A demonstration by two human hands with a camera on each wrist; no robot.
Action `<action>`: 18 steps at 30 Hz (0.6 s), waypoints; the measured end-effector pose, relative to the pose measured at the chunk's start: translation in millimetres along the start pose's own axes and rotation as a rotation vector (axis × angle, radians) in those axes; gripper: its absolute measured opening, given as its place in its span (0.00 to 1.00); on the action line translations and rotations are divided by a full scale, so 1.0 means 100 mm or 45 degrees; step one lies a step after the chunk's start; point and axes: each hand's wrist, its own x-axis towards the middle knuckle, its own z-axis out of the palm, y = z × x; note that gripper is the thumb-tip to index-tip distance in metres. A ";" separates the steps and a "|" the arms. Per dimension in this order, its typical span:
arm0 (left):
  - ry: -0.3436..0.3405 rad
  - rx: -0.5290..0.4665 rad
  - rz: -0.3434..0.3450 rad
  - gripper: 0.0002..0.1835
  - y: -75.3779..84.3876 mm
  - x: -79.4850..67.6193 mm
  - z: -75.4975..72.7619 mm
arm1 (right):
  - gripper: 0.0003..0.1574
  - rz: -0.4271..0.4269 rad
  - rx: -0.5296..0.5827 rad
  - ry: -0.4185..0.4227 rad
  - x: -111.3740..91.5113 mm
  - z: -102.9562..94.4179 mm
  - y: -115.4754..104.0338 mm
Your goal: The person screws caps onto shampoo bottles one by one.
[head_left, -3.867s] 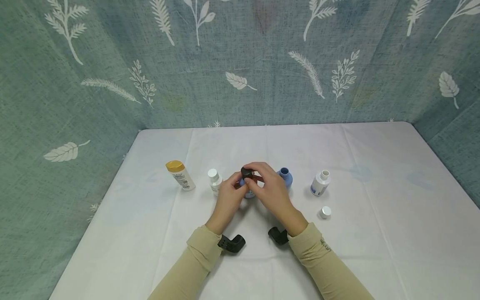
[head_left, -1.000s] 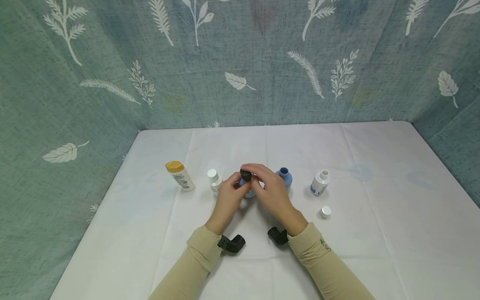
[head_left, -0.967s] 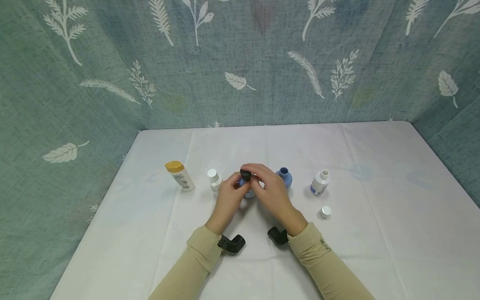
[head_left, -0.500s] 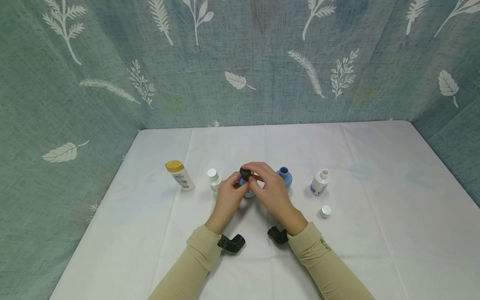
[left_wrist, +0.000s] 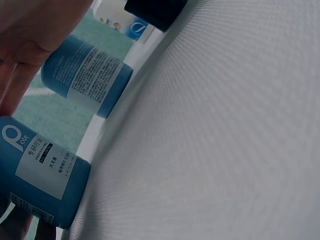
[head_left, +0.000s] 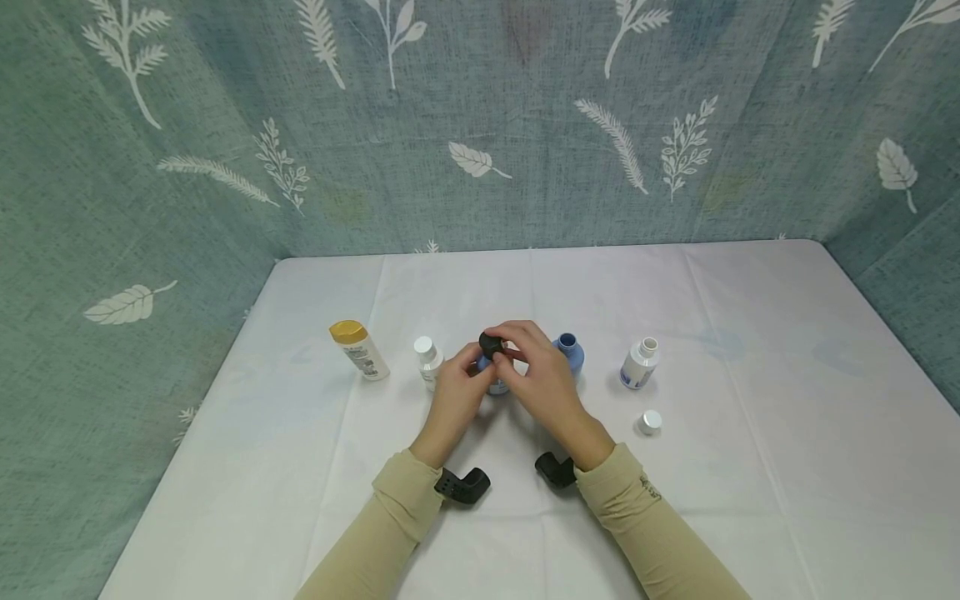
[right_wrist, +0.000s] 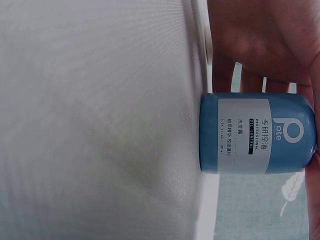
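Observation:
A blue shampoo bottle [right_wrist: 245,132] with a pale label stands upright, its base at the white cloth. My left hand [head_left: 459,390] grips it round the upper part from the left side. My right hand [head_left: 546,377] pinches the black cap [head_left: 491,346] at the bottle's top between thumb and fingers. The hands hide much of the bottle in the head view. Just behind the right hand stands a second blue bottle [head_left: 572,357], without a cap, its dark mouth showing. This second bottle [left_wrist: 87,75] also appears in the left wrist view.
On the right are an uncapped white bottle [head_left: 639,363] and a loose white cap [head_left: 650,422]. To the left stand a white bottle with a white cap [head_left: 428,362] and a cream bottle with a yellow cap [head_left: 360,350]. A patterned curtain [head_left: 480,125] borders the table's far edge.
My right fingers have straightened, then shifted their grip around the black cap. My left hand stays round the bottle; the other bottles have not moved.

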 end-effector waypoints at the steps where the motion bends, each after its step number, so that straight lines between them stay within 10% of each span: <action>1: -0.002 -0.001 0.005 0.11 0.05 -0.01 0.00 | 0.18 0.001 0.000 0.001 0.00 0.00 0.00; 18: 0.001 0.013 0.030 0.11 0.23 -0.07 -0.02 | 0.17 0.014 -0.056 0.004 -0.01 -0.01 -0.01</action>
